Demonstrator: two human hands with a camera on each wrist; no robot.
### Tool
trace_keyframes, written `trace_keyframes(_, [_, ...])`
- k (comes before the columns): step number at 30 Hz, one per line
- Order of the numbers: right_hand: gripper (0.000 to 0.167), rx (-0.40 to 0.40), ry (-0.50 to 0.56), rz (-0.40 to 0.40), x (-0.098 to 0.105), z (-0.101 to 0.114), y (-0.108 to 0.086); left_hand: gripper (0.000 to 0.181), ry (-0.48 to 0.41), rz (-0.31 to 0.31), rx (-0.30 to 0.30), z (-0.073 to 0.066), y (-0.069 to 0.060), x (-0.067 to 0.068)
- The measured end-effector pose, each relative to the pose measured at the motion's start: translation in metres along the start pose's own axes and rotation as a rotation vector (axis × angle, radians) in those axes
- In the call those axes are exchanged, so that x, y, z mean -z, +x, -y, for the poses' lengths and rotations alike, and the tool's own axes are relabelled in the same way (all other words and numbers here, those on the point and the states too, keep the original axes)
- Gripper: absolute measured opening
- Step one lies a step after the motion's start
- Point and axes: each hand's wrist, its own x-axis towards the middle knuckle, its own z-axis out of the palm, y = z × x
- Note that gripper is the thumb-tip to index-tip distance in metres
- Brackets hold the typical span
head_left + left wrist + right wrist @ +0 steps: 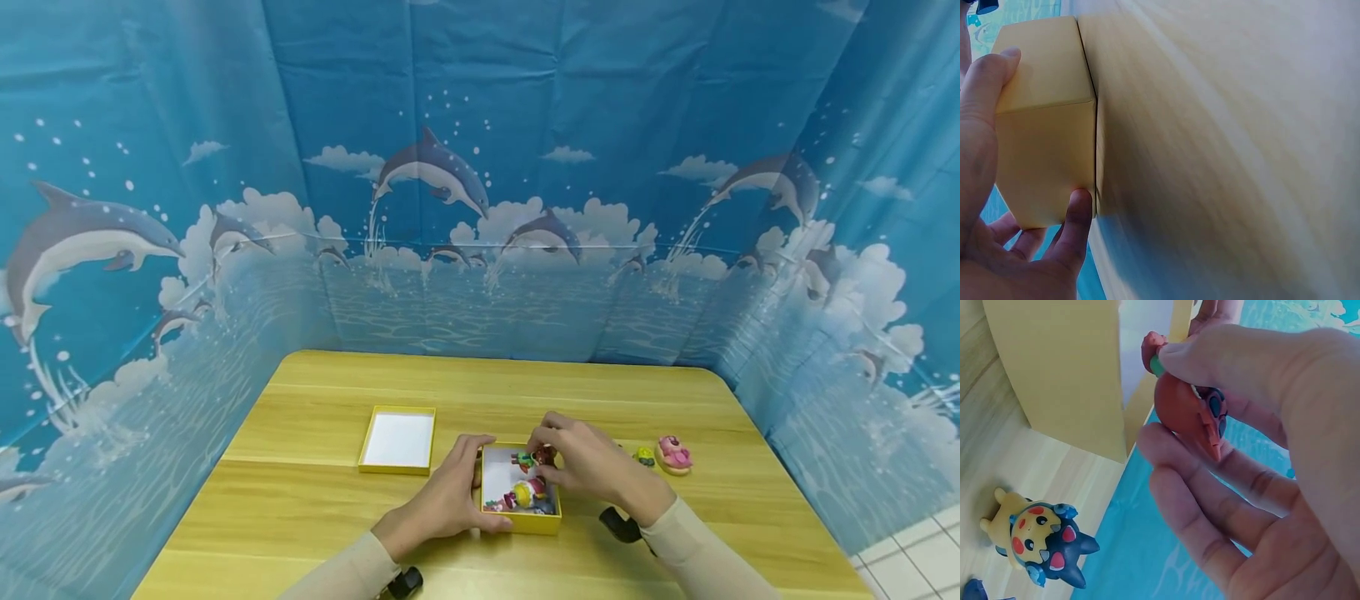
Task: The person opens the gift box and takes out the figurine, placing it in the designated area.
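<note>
A yellow box (536, 523) with a white inside sits at the front middle of the table. My left hand (442, 500) grips its left side, thumb on the front wall and fingers round the far side; the left wrist view shows the box (1047, 144) between them. My right hand (588, 462) pinches a small figurine (1175, 409) with a reddish-brown head and green body, over the box's right edge. Fingers hide part of it. Inside the box lie a yellow-and-red figurine (528, 493) and a pink one (495, 505), among others partly hidden.
A shallow yellow tray-like lid (397, 438), white inside, lies behind and left of the box. Right of my right hand stand a pink figurine (675, 454) and a yellow-green one (644, 455). A yellow figurine with a dark eared hood (1038, 537) is beside the box.
</note>
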Motion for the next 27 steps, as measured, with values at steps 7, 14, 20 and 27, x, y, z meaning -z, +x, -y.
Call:
trace_keyframes(7, [0.017, 0.054, 0.059, -0.037, 0.0, 0.003, -0.003, 0.129, -0.005, -0.009, -0.001, 0.0, -0.001, -0.001])
trace_keyframes(14, [0.019, 0.056, 0.07, -0.047, 0.001, 0.005, -0.005, 0.128, -0.012, -0.001, 0.005, 0.001, -0.003, -0.001])
trace_keyframes(20, [0.021, 0.055, 0.063, -0.049, 0.007, 0.005, -0.006, 0.127, -0.007, -0.005, -0.013, 0.001, -0.002, -0.001])
trace_keyframes(27, [0.023, 0.051, 0.102, -0.044, 0.013, 0.006, -0.01, 0.127, 0.001, -0.012, -0.02, 0.001, 0.0, -0.001])
